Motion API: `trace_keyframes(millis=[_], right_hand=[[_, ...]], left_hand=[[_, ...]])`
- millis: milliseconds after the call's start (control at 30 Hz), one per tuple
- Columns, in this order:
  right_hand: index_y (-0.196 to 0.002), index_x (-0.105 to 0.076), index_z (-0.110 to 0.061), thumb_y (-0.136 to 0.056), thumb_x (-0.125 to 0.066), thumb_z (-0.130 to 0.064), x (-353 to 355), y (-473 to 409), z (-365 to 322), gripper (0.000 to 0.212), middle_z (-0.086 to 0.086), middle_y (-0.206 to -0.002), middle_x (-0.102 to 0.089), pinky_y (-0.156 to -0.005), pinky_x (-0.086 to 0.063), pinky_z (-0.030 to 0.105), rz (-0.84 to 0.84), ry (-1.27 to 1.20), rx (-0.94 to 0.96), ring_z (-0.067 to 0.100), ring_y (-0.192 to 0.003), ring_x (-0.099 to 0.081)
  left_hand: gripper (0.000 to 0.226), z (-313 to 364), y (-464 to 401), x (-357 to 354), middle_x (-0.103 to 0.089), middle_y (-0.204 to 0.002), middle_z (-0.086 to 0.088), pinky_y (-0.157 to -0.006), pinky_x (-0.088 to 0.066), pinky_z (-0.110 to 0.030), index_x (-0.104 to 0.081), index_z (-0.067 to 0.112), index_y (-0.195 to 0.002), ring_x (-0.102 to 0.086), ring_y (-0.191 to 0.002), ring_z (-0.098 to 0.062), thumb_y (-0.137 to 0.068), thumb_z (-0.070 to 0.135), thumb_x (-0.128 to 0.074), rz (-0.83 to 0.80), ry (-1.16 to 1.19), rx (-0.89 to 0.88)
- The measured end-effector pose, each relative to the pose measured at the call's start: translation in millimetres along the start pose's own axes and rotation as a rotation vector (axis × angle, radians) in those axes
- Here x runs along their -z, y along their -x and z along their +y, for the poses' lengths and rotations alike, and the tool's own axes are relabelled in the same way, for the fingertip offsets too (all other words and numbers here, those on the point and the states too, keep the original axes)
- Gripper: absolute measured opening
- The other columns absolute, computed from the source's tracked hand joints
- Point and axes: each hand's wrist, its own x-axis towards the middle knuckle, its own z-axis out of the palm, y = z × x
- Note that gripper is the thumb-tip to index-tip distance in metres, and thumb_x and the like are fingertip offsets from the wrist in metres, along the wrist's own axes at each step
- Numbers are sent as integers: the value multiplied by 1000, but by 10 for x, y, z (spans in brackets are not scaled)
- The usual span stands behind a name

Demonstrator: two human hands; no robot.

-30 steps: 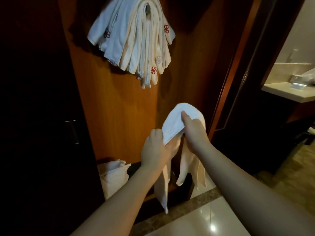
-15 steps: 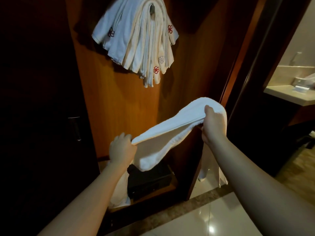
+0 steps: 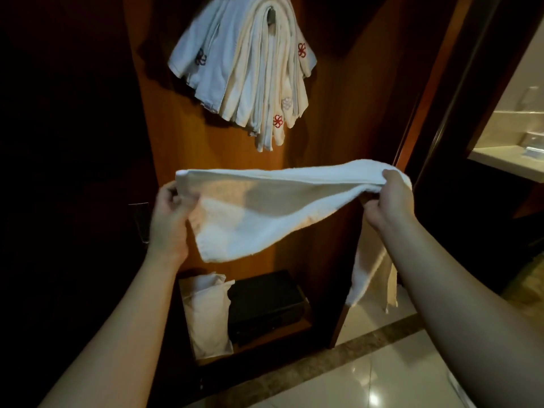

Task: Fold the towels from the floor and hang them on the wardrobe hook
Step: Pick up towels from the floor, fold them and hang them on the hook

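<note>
The left hand (image 3: 170, 219) pinches one end of a white towel (image 3: 265, 207) and the right hand (image 3: 388, 201) holds a clenched grip on the other, so it stretches between them (its far end dangles below the right grip). Above both, folded towels (image 3: 250, 72) hang on the wardrobe hook (image 3: 271, 15).

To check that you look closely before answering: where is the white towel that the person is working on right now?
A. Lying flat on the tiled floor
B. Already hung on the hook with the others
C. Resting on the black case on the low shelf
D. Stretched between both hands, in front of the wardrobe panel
D: the left hand and right hand each grip an end of the white towel, held in the air below the hung towels.
</note>
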Motion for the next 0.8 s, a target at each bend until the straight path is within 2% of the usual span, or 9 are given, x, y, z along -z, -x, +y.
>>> trace_keyframes(millis=[100, 167, 267, 333, 433, 533, 600, 700, 800], right_hand=[[-100, -58, -15, -96, -55, -7, -11, -17, -11, 9, 6, -88, -77, -66, -61, 34, -48, -35, -5, 20, -74, -76], [-99, -58, -15, -97, -55, -7, 48, -57, -19, 9, 6, -87, -76, -60, -59, 32, -25, -1, -10, 19, -72, -75], [-105, -59, -11, -94, -59, -7, 171, -152, 2, 11, 11, -104, -74, -75, -62, 38, 2, 8, -52, 23, -83, -75], [-109, -61, -9, -94, -59, -7, 197, -159, 29, 15, 12, -105, -76, -79, -62, 39, -28, -20, -62, 23, -82, -77], [-115, -60, -7, -95, -59, -8, 228, -172, 79, 20, 13, -103, -77, -76, -63, 40, -45, -44, -69, 26, -83, -77], [-113, -59, -6, -93, -61, -9, 287, -188, 104, 20, 13, -99, -77, -69, -63, 43, -20, -14, -71, 29, -82, -77], [-111, -59, -9, -92, -62, -12, 318, -188, 126, 20, 12, -98, -77, -67, -62, 42, -10, 18, -75, 28, -82, -77], [-123, -56, -11, -94, -61, -18, 335, -157, 169, 31, 12, -112, -74, -83, -59, 47, -34, 38, -106, 31, -97, -73], [-140, -47, -7, -101, -54, -25, 332, -95, 211, 43, 16, -125, -68, -95, -54, 48, -117, -38, -141, 34, -110, -68]], left_hand=[[33, -231, 195, -44, -74, -100, -3, -72, -56, -29, -69, 21, -105, -68, -104, -30, -75, 13, -79, -215, -267, 280], [31, -296, 206, -5, -71, -99, -8, -70, -51, -34, -71, 28, -92, -65, -95, -30, -89, -2, -62, -136, -341, 275], [32, -168, 103, 82, -73, -98, -6, -72, -54, -40, -73, 30, -86, -68, -88, -26, -88, 1, -57, 5, -139, 154], [20, -120, 83, 91, -74, -103, -5, -73, -60, -40, -74, 28, -96, -72, -92, -24, -87, 16, -61, -67, 31, 163], [21, -133, 107, 47, -75, -104, -7, -71, -61, -36, -74, 26, -103, -71, -97, -28, -96, 16, -58, -188, -52, 213], [38, -116, 61, 131, -76, -96, -3, -65, -61, -34, -78, 28, -85, -73, -87, -23, -90, -1, -54, -160, 55, 207], [33, -169, 62, 246, -75, -92, -4, -64, -61, -37, -75, 26, -75, -73, -83, -24, -81, -1, -57, -166, 170, 254], [6, -341, 143, 397, -68, -91, -11, -73, -56, -40, -66, 20, -67, -68, -88, -31, -66, 15, -67, -202, 185, 294], [16, -462, 217, 465, -53, -83, -15, -76, -41, -39, -55, 12, -61, -55, -88, -34, -64, 27, -60, -237, 157, 308]])
